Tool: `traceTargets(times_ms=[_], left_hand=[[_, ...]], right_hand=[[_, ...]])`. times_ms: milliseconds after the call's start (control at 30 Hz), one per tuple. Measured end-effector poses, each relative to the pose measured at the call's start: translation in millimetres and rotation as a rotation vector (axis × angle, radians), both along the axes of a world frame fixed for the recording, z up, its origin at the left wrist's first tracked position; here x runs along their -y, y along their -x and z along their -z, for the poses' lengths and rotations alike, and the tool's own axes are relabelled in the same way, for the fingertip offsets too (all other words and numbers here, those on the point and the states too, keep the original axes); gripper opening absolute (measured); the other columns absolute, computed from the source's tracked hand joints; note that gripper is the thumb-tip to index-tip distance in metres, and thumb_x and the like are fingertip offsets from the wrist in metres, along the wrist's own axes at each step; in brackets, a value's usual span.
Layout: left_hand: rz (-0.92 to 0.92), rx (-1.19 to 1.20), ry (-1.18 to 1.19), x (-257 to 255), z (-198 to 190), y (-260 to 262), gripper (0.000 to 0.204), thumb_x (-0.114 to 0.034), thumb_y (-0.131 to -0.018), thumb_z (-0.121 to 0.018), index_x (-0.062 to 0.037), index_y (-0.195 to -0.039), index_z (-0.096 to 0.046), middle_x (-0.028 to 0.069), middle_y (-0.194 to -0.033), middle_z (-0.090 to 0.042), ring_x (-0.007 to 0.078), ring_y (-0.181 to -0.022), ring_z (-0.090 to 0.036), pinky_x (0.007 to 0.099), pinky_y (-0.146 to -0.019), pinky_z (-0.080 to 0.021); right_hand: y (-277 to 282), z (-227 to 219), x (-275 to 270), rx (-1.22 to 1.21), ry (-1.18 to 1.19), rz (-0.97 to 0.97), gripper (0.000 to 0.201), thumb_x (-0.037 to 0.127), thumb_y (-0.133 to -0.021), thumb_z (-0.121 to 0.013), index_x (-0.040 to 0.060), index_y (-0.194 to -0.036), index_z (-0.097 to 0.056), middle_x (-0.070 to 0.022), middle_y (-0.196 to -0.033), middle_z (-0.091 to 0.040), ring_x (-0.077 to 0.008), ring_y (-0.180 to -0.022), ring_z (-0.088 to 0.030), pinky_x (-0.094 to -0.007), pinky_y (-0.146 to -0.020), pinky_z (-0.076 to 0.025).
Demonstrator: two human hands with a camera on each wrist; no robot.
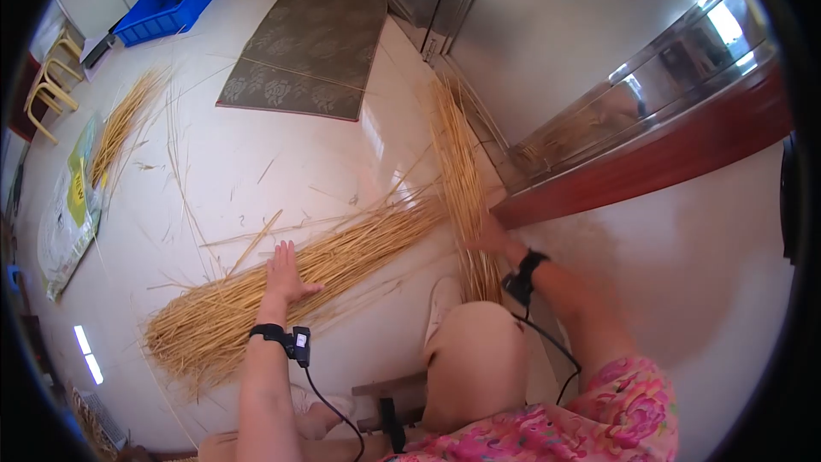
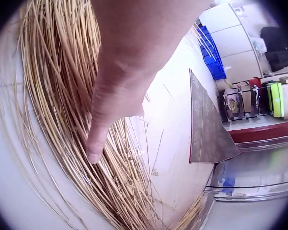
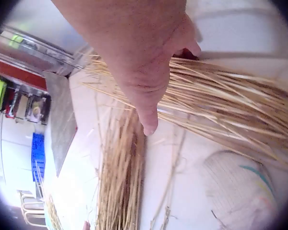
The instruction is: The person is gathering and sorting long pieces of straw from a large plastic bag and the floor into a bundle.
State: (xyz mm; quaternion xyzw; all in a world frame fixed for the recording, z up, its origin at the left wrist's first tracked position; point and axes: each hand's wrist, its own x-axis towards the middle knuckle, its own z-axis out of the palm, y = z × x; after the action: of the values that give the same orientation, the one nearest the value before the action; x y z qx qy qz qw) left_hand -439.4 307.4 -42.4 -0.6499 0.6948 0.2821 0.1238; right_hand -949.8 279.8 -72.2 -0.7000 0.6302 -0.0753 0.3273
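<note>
A thick bundle of golden straw (image 1: 214,316) lies slantwise on the floor before the person. Over its middle is the left hand (image 1: 286,278), fingers straight and thumb spread to the side. In the left wrist view its thumb (image 2: 98,141) points down over the stalks. A second, narrower straw bundle (image 1: 462,171) lies across the right end of the first, beside the doorway. The right hand (image 1: 492,235) spans this narrower bundle from above and grips it, thumb (image 3: 149,120) on one side and fingers (image 3: 189,40) on the other. Its palm side is hidden.
A smaller straw pile (image 1: 124,124) rests by a plastic sack (image 1: 73,205) at the left. A dark patterned mat (image 1: 299,43), blue crate (image 1: 171,4) and small stools (image 1: 56,77) stand farther back. A metal door (image 1: 581,34) with a red sill (image 1: 650,171) borders the right.
</note>
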Motion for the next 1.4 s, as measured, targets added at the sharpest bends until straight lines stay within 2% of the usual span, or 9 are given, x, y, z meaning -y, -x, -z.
traceTargets(times_ms=[167,267,367,567,633,900,1033,1133,1400], left_hand=[[0.114,0.100,-0.099,4,1,36,0.126,-0.057,-0.052,-0.078,-0.0105,-0.144,-0.005,0.0181,-0.146,-0.019,0.0328,-0.137,-0.013,0.0521,-0.109,-0.011],[0.096,0.152,-0.006,-6,17,42,0.114,-0.047,-0.055,-0.080,-0.0128,-0.142,-0.015,0.0153,-0.134,-0.036,0.0332,-0.128,-0.028,0.0532,-0.106,-0.017],[0.054,0.109,0.066,-16,33,37,0.094,-0.036,-0.057,-0.081,-0.0130,-0.134,-0.032,0.0124,-0.121,-0.045,0.0312,-0.118,-0.039,0.0521,-0.104,-0.022],[0.046,-0.028,0.179,-32,49,14,0.058,-0.018,-0.057,-0.078,-0.0114,-0.108,-0.051,0.0107,-0.102,-0.052,0.0303,-0.102,-0.048,0.0475,-0.095,-0.032],[0.051,-0.032,0.182,-37,54,-1,0.055,-0.015,-0.056,-0.077,-0.0112,-0.105,-0.052,0.0110,-0.100,-0.053,0.0308,-0.099,-0.049,0.0462,-0.092,-0.034],[-0.013,0.025,0.225,-59,39,-58,0.053,-0.007,-0.057,-0.073,-0.0097,-0.105,-0.051,0.0114,-0.100,-0.051,0.0315,-0.098,-0.049,0.0452,-0.089,-0.035],[-0.081,0.039,0.280,-60,29,-66,0.056,-0.006,-0.058,-0.073,-0.0097,-0.108,-0.049,0.0115,-0.103,-0.051,0.0313,-0.100,-0.048,0.0457,-0.091,-0.035],[-0.124,0.049,0.279,-53,25,-67,0.058,-0.007,-0.059,-0.074,-0.0097,-0.110,-0.048,0.0118,-0.104,-0.050,0.0316,-0.101,-0.048,0.0458,-0.092,-0.034],[-0.147,0.005,0.247,-31,9,-35,0.076,-0.017,-0.060,-0.079,-0.0121,-0.126,-0.042,0.0129,-0.111,-0.047,0.0307,-0.110,-0.044,0.0480,-0.101,-0.028]], right_hand=[[-28,1,-64,-0.144,-0.032,0.368,0.117,0.041,-0.056,-0.081,0.0038,-0.141,-0.010,-0.0284,-0.130,-0.036,-0.0412,-0.122,-0.035,-0.0430,-0.098,-0.036],[-54,-24,-73,-0.345,-0.336,0.500,0.111,0.032,-0.061,-0.077,0.0040,-0.141,-0.006,-0.0272,-0.133,-0.031,-0.0410,-0.124,-0.031,-0.0443,-0.096,-0.037],[-47,-3,-90,-0.351,-0.184,0.533,0.103,0.025,-0.065,-0.072,0.0040,-0.142,-0.006,-0.0282,-0.122,-0.044,-0.0405,-0.115,-0.043,-0.0446,-0.090,-0.041],[-3,9,-131,-0.194,-0.150,0.609,0.056,0.021,-0.068,-0.065,0.0008,-0.115,-0.042,-0.0222,-0.080,-0.057,-0.0415,-0.077,-0.057,-0.0448,-0.073,-0.046],[11,4,-153,-0.143,-0.092,0.559,0.046,0.020,-0.072,-0.063,-0.0001,-0.108,-0.041,-0.0251,-0.083,-0.058,-0.0417,-0.080,-0.059,-0.0459,-0.070,-0.047],[1,-51,-238,0.003,-0.061,0.581,0.038,0.022,-0.083,-0.057,-0.0022,-0.107,-0.039,-0.0265,-0.084,-0.059,-0.0412,-0.080,-0.060,-0.0446,-0.067,-0.048],[21,-23,-295,0.098,-0.172,0.642,0.043,0.023,-0.084,-0.057,-0.0039,-0.110,-0.036,-0.0276,-0.087,-0.058,-0.0394,-0.080,-0.061,-0.0424,-0.064,-0.049],[12,-29,-301,0.011,-0.378,0.716,0.046,0.025,-0.084,-0.058,-0.0042,-0.113,-0.037,-0.0260,-0.092,-0.059,-0.0357,-0.083,-0.061,-0.0407,-0.067,-0.049],[23,-49,-285,0.057,-0.486,0.627,0.040,0.026,-0.087,-0.056,-0.0009,-0.114,-0.044,-0.0168,-0.093,-0.059,-0.0252,-0.083,-0.059,-0.0350,-0.070,-0.048]])
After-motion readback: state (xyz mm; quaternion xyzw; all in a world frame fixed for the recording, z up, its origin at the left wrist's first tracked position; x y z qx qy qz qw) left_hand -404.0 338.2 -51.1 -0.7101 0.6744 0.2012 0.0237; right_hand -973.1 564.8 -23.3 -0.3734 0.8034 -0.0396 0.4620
